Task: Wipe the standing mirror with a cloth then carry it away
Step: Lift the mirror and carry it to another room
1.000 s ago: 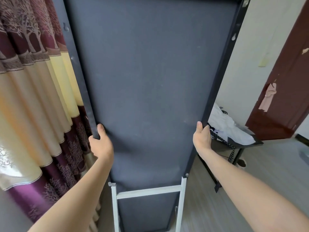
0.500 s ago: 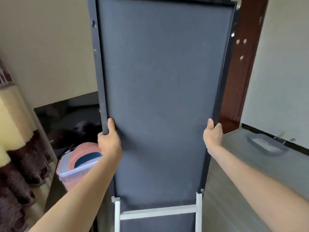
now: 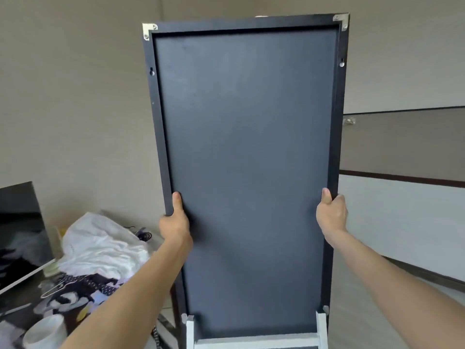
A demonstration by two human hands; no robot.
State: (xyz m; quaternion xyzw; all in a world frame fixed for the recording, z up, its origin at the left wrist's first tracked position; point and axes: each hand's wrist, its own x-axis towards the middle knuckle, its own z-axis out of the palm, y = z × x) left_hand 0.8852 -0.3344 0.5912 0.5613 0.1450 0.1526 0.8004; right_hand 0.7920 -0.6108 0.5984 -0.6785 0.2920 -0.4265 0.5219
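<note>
Gripped the standing mirror (image 3: 246, 159) upright by its dark frame, left hand (image 3: 175, 220) and right hand (image 3: 331, 215) on opposite edges.

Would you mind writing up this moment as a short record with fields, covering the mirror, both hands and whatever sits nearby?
mirror: upright mirror, dark back panel facing the camera, glass side not visible
left hand: left hand grips the left frame edge, thumb on the back panel
right hand: right hand grips the right frame edge, thumb up
stand: white stand at the mirror's bottom
corner brackets: metal bracket at each top corner
nearby: white cloth heaped on a cluttered table at lower left
cup: white cup at lower left
</note>
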